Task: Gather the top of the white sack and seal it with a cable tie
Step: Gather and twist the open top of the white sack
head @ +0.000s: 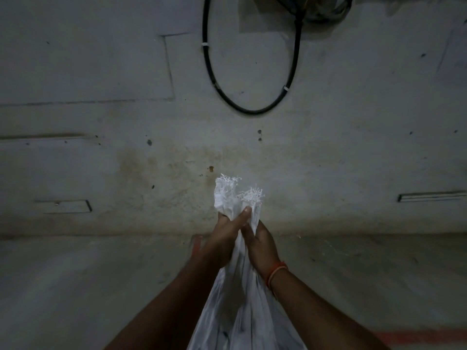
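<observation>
The white sack point(240, 311) rises from the bottom edge between my forearms, its top bunched into a narrow neck. Its frayed open edge point(237, 193) sticks up above my fists. My left hand point(222, 238) wraps the neck from the left, thumb lying across the cloth. My right hand point(262, 246), with an orange band at the wrist, grips the same neck from the right, just below and touching the left. I see no cable tie in either hand or nearby.
A stained grey concrete wall point(126, 160) stands close ahead and meets the floor point(88, 286). A black cable loop point(252, 111) with small white ties hangs on the wall above. A red stripe point(417, 335) marks the floor at lower right.
</observation>
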`<state>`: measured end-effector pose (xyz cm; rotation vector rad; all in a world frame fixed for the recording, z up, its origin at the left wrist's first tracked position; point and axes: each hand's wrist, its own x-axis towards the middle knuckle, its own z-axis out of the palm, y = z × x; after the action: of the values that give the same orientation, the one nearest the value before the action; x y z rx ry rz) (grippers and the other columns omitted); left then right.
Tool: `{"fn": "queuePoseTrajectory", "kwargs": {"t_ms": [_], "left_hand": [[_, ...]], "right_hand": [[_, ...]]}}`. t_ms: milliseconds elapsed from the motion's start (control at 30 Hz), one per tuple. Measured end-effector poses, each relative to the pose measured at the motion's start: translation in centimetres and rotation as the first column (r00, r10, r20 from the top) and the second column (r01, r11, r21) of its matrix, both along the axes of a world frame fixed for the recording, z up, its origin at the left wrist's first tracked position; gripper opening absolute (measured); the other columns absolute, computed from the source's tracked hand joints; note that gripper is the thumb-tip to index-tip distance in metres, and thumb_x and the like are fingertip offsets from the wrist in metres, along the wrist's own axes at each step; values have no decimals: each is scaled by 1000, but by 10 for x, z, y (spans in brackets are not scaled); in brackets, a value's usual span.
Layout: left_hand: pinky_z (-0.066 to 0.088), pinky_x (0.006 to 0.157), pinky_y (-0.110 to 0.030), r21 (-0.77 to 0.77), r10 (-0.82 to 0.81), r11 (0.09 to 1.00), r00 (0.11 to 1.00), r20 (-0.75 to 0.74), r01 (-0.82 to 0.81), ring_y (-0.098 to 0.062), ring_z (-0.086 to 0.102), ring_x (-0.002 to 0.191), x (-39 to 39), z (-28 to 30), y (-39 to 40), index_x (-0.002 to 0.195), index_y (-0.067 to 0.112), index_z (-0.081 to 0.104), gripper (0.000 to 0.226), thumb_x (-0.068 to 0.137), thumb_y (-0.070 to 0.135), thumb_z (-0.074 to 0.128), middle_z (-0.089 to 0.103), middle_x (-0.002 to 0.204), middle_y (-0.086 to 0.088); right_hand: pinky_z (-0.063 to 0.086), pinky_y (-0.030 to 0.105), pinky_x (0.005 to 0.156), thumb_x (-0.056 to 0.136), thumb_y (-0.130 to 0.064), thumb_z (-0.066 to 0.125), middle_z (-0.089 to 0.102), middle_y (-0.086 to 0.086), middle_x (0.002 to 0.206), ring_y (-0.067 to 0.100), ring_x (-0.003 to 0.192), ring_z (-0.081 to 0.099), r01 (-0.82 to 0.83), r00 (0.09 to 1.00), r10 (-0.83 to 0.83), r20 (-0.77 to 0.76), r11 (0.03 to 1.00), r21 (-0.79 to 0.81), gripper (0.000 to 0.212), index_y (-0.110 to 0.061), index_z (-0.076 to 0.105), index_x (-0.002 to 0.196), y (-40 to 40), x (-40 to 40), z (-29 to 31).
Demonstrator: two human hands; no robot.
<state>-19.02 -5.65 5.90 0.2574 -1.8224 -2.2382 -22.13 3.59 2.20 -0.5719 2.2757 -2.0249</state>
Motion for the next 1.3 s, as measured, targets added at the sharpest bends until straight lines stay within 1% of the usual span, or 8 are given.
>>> {"fn": "queuePoseTrajectory", "kwargs": {"t_ms": [100,233,433,633,733,900,1167,1300], "left_hand": [[57,99,-40,-42,-28,999,1000,-2,28,-20,65,122,13,-9,-1,145,32,32,74,86,40,77,62,138,-2],[54,104,-39,-185,-66,980,998,24,70,-17,64,125,37,-31,-9,149,22,38,67,93,41,70,61,141,-2],[55,98,-26,-191,-59,980,998,-11,56,-2,67,115,52,-29,3,138,27,49,32,106,29,47,67,123,9],[48,110,-51,-82,55,995,998,10,-54,-22,65,123,40,-29,11,135,24,59,39,103,44,51,70,129,-5],[53,104,-48,-93,113,989,993,16,-111,-17,72,111,34,-36,11,127,22,66,31,101,37,58,75,119,-2],[58,95,-48,-55,124,991,990,68,-120,-24,75,103,25,-44,13,119,23,68,21,102,30,58,76,111,-7],[50,105,-52,249,69,961,976,208,-121,-33,67,114,11,-64,31,117,19,67,28,104,37,50,74,114,-13],[45,112,-54,277,89,949,972,217,-149,-32,64,123,3,-77,38,131,16,63,40,102,42,53,70,129,-15]], "right_hand": [[56,36,94,98,-53,46,75,-2,113,13,104,70,24,1000,-24,15,1000,10,42,-27,64,126,0,2,1],[57,36,91,95,-43,54,76,0,105,17,99,72,28,996,-25,82,999,-39,36,-20,68,119,-3,2,-1],[55,32,92,97,-44,53,76,2,106,18,101,72,-53,989,53,137,999,3,39,-15,69,120,-8,4,5],[36,48,114,84,-81,25,60,11,134,31,130,50,-91,972,14,234,942,322,84,-19,62,128,-8,-6,12],[35,47,116,65,-99,24,54,6,143,26,134,49,-140,948,74,310,971,194,104,-29,55,136,-2,-10,-6],[45,21,103,89,-64,53,51,-18,142,-4,129,51,-165,966,177,187,983,-79,64,-41,37,147,33,21,-45],[52,38,102,69,-77,66,70,-9,124,4,116,65,-110,968,124,219,991,-78,82,-30,55,135,38,47,-111],[56,30,94,76,-72,60,74,-10,108,0,105,68,-22,974,35,224,998,-56,58,-33,64,119,33,40,-121]]}}
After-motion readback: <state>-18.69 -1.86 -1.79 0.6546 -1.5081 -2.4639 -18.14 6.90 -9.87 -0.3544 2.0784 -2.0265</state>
